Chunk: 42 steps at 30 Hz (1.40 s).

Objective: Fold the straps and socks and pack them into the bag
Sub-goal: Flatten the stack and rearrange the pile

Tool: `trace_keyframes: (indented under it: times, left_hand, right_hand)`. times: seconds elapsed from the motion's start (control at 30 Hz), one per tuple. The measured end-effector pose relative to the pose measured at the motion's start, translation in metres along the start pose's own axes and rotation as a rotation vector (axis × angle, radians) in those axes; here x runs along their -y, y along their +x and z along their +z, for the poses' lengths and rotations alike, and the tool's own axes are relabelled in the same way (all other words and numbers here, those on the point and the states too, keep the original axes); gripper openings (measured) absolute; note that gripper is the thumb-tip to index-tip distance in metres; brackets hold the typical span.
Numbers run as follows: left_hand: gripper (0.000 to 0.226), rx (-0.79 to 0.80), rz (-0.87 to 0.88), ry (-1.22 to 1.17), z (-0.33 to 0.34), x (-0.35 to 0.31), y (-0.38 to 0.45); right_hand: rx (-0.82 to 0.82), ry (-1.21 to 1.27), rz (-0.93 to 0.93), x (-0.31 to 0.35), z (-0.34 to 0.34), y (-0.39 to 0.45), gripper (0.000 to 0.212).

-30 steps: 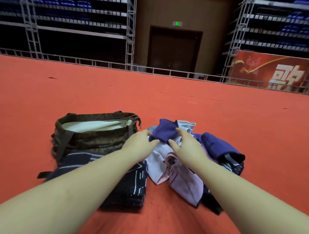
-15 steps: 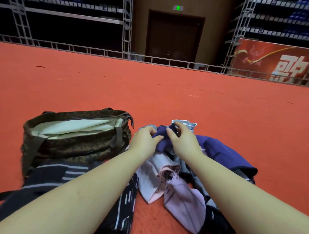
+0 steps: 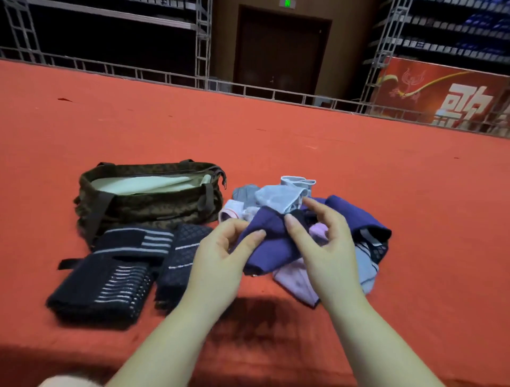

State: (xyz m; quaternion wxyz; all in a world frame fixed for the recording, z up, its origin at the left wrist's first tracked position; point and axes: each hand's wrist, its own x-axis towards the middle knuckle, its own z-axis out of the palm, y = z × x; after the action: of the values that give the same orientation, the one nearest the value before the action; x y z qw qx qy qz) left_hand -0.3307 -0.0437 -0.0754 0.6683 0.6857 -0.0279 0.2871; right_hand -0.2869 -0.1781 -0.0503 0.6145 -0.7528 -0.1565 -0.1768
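Both hands on the purple sock
Left hand point(image 3: 220, 254) and right hand point(image 3: 320, 243) each pinch the dark purple fabric sock point(image 3: 269, 237) with curled fingers, atop the sock pile, right of the open camo fabric bag point(image 3: 149, 199) on red floor.

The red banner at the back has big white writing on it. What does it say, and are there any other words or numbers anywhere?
Red banner: large white characters, cut off by the frame edge and blurred; I cannot read them.
Green sign above the door: lit, but too small to read.
Bag, dark straps and socks: only stripes and patterns, no words, labels or numbers visible.
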Motion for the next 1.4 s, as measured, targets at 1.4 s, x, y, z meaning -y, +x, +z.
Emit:
trace_keyframes:
  times: [1.4]
  left_hand:
    - [0.032,-0.422,-0.142,0.071,-0.004,0.015,-0.132]
  right_hand:
    - [-0.039,0.411,0.208,-0.013,-0.034,-0.147,0.029]
